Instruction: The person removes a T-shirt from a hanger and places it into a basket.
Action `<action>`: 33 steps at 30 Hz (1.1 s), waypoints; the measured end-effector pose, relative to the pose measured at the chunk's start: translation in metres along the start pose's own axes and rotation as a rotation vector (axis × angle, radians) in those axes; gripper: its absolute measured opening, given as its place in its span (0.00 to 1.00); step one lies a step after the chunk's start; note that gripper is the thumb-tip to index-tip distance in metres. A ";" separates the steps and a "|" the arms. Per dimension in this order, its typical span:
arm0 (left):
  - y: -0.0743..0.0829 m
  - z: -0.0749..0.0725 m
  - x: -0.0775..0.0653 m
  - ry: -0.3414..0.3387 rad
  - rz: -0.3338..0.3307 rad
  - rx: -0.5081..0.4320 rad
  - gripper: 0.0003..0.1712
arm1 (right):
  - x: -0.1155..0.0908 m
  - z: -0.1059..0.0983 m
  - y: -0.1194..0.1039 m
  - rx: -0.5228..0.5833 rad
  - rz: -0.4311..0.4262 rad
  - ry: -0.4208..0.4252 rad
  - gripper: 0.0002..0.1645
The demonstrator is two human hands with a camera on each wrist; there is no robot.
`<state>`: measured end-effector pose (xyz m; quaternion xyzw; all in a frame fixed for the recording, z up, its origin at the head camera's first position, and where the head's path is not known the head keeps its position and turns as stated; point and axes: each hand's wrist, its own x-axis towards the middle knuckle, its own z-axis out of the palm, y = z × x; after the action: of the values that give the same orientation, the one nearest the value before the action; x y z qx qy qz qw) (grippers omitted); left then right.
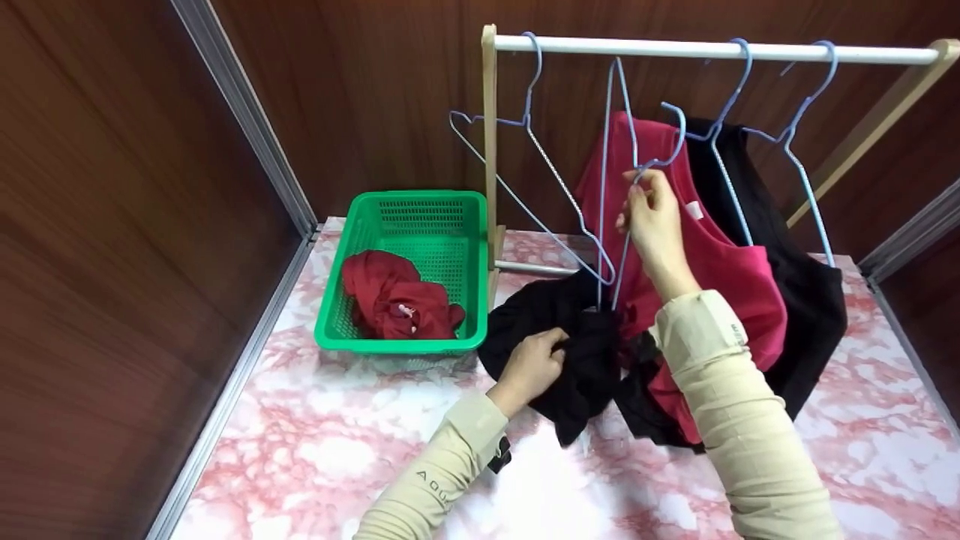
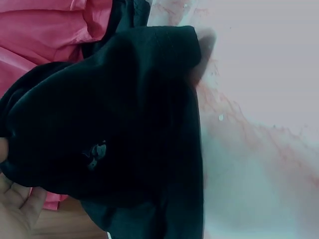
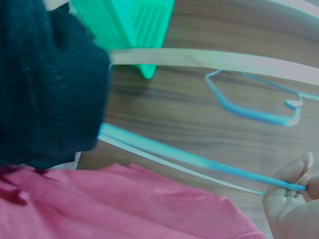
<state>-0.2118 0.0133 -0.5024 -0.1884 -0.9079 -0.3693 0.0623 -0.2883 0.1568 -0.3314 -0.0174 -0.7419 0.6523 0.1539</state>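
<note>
One black garment [image 1: 589, 352] drooped in loose folds just off the centre of my view, toward five o'clock, with a small pale mark [image 2: 97, 154] on its cloth. My left hand [image 1: 534, 366] pinched it near an edge, thumb above and fingers beneath. I judged it light, soft and limp, likely to sag wherever it went unsupported, so an edge was the place to take hold.

At one o'clock from it, my right hand [image 1: 654, 223] gripped a blue wire hanger [image 3: 189, 158] at its neck. The hanger looked slim, stiff and light, perhaps slightly slippery, and the neck seemed a sound hold. Its lower end met the black cloth; whether inside or behind, I could not tell.

Toward two o'clock hung a pink sleeveless top [image 1: 735, 292], with a black sleeveless top [image 1: 814, 315] beyond it. Near twelve, another wire hanger [image 1: 556, 177] hung from the white rail [image 1: 637, 48]. At ten o'clock sat a green plastic basket [image 1: 405, 346] holding a dark red garment [image 1: 390, 296].
</note>
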 end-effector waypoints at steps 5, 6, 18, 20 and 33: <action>-0.004 0.000 0.000 -0.053 0.009 0.017 0.13 | 0.002 0.002 -0.005 -0.005 -0.005 -0.019 0.15; -0.005 0.000 0.000 -0.061 0.017 0.025 0.14 | 0.002 0.003 -0.006 0.002 -0.007 -0.019 0.15; -0.033 0.011 -0.006 -0.172 0.098 0.214 0.14 | 0.003 0.001 -0.020 0.091 0.007 -0.034 0.13; -0.040 0.013 -0.007 -0.140 0.039 0.184 0.14 | 0.003 0.000 -0.025 0.071 0.008 -0.044 0.13; -0.065 0.019 -0.003 0.048 -0.206 0.158 0.12 | 0.007 -0.003 -0.051 -0.235 -0.083 -0.001 0.21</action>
<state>-0.2343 -0.0168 -0.5591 -0.0795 -0.9469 -0.3055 0.0604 -0.2850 0.1540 -0.2799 -0.0042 -0.8135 0.5538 0.1774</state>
